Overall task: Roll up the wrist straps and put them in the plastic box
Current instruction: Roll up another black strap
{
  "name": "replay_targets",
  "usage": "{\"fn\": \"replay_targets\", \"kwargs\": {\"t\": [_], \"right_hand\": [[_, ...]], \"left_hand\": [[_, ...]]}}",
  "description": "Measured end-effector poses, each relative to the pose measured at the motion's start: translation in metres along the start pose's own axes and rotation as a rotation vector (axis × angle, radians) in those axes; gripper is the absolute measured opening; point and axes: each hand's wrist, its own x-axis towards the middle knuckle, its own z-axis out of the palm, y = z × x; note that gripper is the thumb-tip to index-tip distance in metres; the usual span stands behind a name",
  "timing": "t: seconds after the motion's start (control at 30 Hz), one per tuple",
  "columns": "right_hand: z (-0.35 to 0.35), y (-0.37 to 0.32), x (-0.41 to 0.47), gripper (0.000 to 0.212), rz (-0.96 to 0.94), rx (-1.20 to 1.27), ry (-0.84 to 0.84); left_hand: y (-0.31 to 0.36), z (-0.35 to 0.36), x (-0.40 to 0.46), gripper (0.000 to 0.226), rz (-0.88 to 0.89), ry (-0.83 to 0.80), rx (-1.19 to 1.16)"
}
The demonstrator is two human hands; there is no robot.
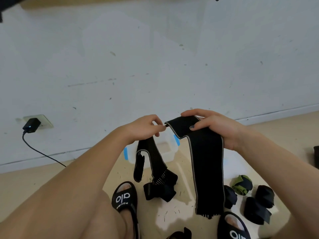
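- A scuffed white wall [155, 57] fills the view above and behind the grip.
- A wall socket [45, 121] with a black charger [32, 125] sits far left.
- Beige floor [284, 135] lies below.

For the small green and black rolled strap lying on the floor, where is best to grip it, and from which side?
Probably pinch the green and black rolled strap across its round sides, coming from above: it lies loose on the floor, and squeezing the bundle should keep the roll closed.
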Motion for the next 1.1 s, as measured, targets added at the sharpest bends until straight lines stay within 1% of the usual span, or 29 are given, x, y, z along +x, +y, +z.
{"fn": "replay_targets", "kwargs": {"t": [0.1,0.2,0.27,0.33,0.4,0.43,0.53,0.57,0.67,0.73,0.83,0.9,0.97,1.0,1.07,1.1], "right_hand": [[0.008,0.008,0.003,0.044,-0.023,-0.129,0.069],[0.024,0.017,0.006,0.045,-0.047,-0.317,0.146],[0.038,0.019,0.007,0.045,-0.069,-0.472,0.121],[0.05,0.02,0.007,0.043,-0.096,-0.545,0.073],[0.057,0.019,0.008,0.04,-0.1,-0.512,0.033],[0.059,0.018,0.009,0.036,-0.097,-0.486,0.012],[0.06,0.015,0.009,0.014,-0.085,-0.463,-0.082],[0.06,0.015,0.009,0.014,-0.087,-0.461,-0.108],[0.057,0.016,0.01,0.024,-0.104,-0.421,-0.117],[0.053,0.011,0.011,0.025,-0.108,-0.4,-0.104],[0.042,0.004,0.015,0.021,-0.088,-0.389,-0.035],[0.033,0.002,0.017,0.027,-0.059,-0.391,0.041],[0.025,0.003,0.019,0.03,-0.029,-0.416,0.11],[0.022,0.004,0.019,0.028,-0.013,-0.43,0.146],[0.017,0.006,0.02,0.016,0.008,-0.463,0.208],[0.014,0.007,0.021,0.017,0.012,-0.471,0.233]], "left_hand": [[0.006,-0.005,-0.005,0.02,0.009,0.04,-0.129],[0.013,-0.005,-0.013,0.019,0.038,0.033,-0.176],[0.018,-0.003,-0.017,0.019,0.047,0.0,-0.211],[0.023,0.0,-0.02,0.019,0.042,-0.027,-0.259],[0.026,0.003,-0.022,0.02,0.031,-0.06,-0.333],[0.027,0.004,-0.023,0.02,0.03,-0.079,-0.365],[0.027,0.008,-0.024,0.018,0.049,-0.085,-0.391],[0.026,0.008,-0.023,0.019,0.059,-0.061,-0.37],[0.021,0.005,-0.02,0.021,0.072,0.015,-0.305],[0.014,0.002,-0.019,0.028,0.053,0.009,-0.259],[0.001,-0.004,-0.02,0.041,0.018,-0.035,-0.082],[-0.005,-0.01,-0.022,0.041,0.012,-0.049,-0.019],[-0.012,-0.018,-0.026,0.037,0.023,-0.09,-0.037],[-0.015,-0.022,-0.028,0.034,0.036,-0.118,-0.053],[-0.024,-0.028,-0.03,0.025,0.067,-0.162,-0.139],[-0.028,-0.03,-0.031,0.021,0.073,-0.17,-0.19]]}}
